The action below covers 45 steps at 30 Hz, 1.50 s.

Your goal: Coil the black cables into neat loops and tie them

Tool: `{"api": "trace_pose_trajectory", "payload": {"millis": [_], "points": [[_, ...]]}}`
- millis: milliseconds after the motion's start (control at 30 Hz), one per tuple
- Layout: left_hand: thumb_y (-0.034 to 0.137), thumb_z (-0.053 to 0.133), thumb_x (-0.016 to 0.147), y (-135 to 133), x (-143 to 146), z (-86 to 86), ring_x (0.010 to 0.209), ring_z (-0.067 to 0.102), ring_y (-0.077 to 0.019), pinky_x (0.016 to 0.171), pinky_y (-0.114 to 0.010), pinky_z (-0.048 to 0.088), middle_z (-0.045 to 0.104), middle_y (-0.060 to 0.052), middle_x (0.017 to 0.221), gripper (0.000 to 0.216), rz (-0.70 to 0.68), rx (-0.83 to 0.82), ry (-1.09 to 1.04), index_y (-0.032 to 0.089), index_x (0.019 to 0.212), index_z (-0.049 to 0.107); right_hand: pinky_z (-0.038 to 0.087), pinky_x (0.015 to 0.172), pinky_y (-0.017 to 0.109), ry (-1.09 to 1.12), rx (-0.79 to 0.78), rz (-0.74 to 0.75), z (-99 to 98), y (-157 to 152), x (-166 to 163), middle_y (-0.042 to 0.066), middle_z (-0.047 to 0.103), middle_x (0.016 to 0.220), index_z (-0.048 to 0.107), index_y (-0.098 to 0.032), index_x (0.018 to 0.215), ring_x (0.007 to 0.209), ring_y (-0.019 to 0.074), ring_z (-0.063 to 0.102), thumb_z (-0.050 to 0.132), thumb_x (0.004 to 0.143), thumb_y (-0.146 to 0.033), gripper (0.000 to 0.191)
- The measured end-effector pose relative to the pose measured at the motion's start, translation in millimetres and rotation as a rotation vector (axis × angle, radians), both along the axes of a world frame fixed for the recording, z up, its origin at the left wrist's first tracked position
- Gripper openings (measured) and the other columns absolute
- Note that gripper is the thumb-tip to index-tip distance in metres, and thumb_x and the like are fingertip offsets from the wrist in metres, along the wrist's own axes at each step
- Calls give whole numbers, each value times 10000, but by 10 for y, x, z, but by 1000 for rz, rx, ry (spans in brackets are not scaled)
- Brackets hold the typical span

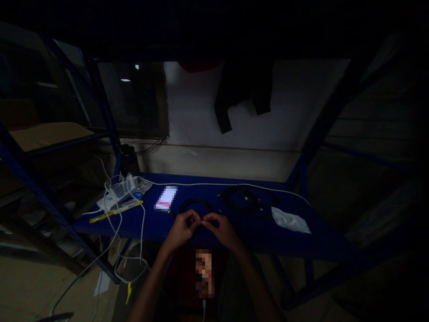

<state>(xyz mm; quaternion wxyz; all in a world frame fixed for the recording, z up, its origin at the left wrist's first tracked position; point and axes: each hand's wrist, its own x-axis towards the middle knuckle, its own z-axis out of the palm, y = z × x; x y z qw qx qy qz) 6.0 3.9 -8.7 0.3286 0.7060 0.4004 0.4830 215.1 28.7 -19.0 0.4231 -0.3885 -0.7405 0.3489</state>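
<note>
My left hand (184, 228) and my right hand (221, 229) meet above the front edge of the blue shelf (251, 232). On each, the thumb and fingers are pinched together, and the fingertips almost touch. Whatever lies between them is too small and dark to make out. Just behind the hands a looped black cable (196, 201) lies on the shelf, partly covered by them. A second coil of black cable (239, 199) rests farther right, with several light-coloured ends showing.
Left of the hands lie a lit phone (166, 198), a white power strip (117, 197) with tangled white cords and a yellow strip (115, 212). A clear plastic bag (291, 220) is at right. Another lit phone (204, 273), plugged in, lies below my hands. Blue posts (303, 167) frame the shelf.
</note>
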Motion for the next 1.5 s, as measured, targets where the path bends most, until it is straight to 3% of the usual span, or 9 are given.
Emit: {"api": "trace_pose_trajectory", "payload": {"millis": [367,633,1000,1067,1200,1333,1500], "points": [[314,703,940,38,27,-42,808,628,-176,766,-286,461,705,-33,851,132,91,-1,-10,187,904,708,523,963,373,11,-14,50,86,-51,7,48,781,1010,752,-231,979,1015,242,721,675,986,-401,186],[375,734,933,41,22,-22,795,615,-168,752,-279,463,697,-32,857,195,78,-24,-38,182,922,714,508,935,358,-58,62,34,54,-26,19,39,779,964,770,-236,913,966,236,708,737,942,-365,136],[431,823,866,4,34,12,828,621,-179,782,-291,473,714,-43,888,279,68,-6,-41,184,919,705,533,899,372,10,37,14,60,-29,-29,55,796,944,776,-233,877,914,242,729,752,914,-371,145],[422,834,857,4,34,14,826,619,-176,783,-291,471,712,-40,890,279,68,-3,-36,183,925,709,537,888,369,36,9,-4,39,-19,-30,53,796,952,768,-231,932,914,243,736,767,892,-357,132],[404,827,865,-8,36,33,827,619,-177,781,-292,468,709,-39,882,251,53,0,-18,181,907,720,539,901,382,74,-41,-29,2,-2,-25,44,797,931,748,-229,1115,920,251,745,783,861,-339,279],[380,825,869,-21,39,49,840,634,-180,785,-293,470,727,-46,906,222,39,1,-20,180,907,736,544,895,381,37,-25,-34,3,-1,-28,62,803,966,785,-220,965,925,253,738,766,871,-344,157],[373,812,883,-21,45,45,826,633,-180,766,-295,467,731,-46,894,199,45,7,-10,185,903,750,543,885,367,28,-11,-28,59,-23,-32,45,789,918,757,-224,870,893,237,719,741,891,-355,134]]}}
